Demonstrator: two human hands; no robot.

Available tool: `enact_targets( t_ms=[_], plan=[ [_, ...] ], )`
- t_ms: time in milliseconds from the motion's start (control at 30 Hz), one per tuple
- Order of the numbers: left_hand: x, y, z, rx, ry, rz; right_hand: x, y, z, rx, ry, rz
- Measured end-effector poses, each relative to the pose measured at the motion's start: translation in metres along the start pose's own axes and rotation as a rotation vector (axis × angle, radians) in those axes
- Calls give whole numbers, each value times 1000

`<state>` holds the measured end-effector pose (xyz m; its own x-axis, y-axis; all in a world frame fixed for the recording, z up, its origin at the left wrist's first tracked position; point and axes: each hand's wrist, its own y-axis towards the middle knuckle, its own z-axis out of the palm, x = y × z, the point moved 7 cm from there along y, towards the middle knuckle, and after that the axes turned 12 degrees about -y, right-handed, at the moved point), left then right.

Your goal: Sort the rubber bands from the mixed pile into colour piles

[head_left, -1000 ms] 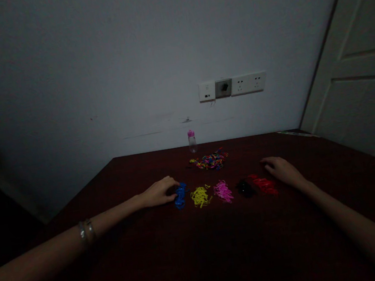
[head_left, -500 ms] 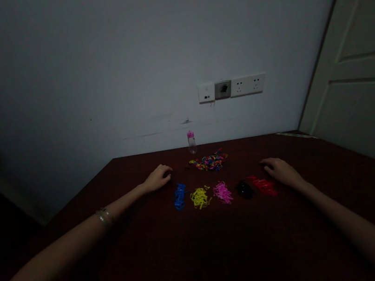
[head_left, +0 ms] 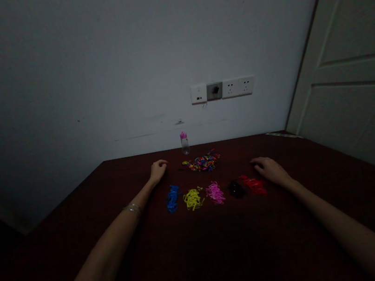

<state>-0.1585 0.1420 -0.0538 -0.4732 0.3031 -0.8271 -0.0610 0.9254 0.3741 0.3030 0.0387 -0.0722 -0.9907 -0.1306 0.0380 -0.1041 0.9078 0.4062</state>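
Note:
My left hand (head_left: 158, 169) is on or just over the dark red table, left of a mixed heap of multicoloured rubber bands (head_left: 202, 162). Its fingers are loosely bent and apart, with nothing visible in them. On the right, my right hand (head_left: 270, 169) rests with its fingers reaching leftward, holding nothing, close to a pile of red rubber bands (head_left: 255, 185). Across the table between my arms run sorted piles: blue bands (head_left: 173, 199), yellow bands (head_left: 193, 199), pink bands (head_left: 215, 193) and black bands (head_left: 236, 189).
A small clear bottle (head_left: 185, 146) with a pink top stands behind the mixed heap, near the wall (head_left: 128, 74). Sockets and switches (head_left: 222, 89) are set in the wall. A pale panelled door (head_left: 350, 74) is at the right. The room is dim.
My left hand has moved a little farther away, towards the wall, and its forearm has swung inward. My right hand stays by the red pile. The view has turned slightly right.

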Motion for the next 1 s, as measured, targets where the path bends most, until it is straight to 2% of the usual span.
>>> enact_targets(
  t_ms=[267, 467, 567, 667, 800, 933, 1000],
  plan=[
    [20, 4, -2, -58, -114, -98, 0, 1, 3, -4, -27, -11],
    [20, 3, -3, -74, -121, -87, 4, 4, -3, 54, -62, -19],
    [17, 1, -3, -74, -113, -82, 18, 7, -13, 85, -142, -2],
    [15, 0, -3, -74, -122, -84, 52, 15, -27, 78, -178, -61],
    [17, 0, -5, -88, -138, -98, 114, 30, -39, 103, -140, -191],
    [19, -1, -6, -99, -154, -103, 178, 46, -41, 124, -137, -314],
    [18, -1, -6, -87, -151, -96, 205, 52, -34, 165, -155, -356]
  ],
)
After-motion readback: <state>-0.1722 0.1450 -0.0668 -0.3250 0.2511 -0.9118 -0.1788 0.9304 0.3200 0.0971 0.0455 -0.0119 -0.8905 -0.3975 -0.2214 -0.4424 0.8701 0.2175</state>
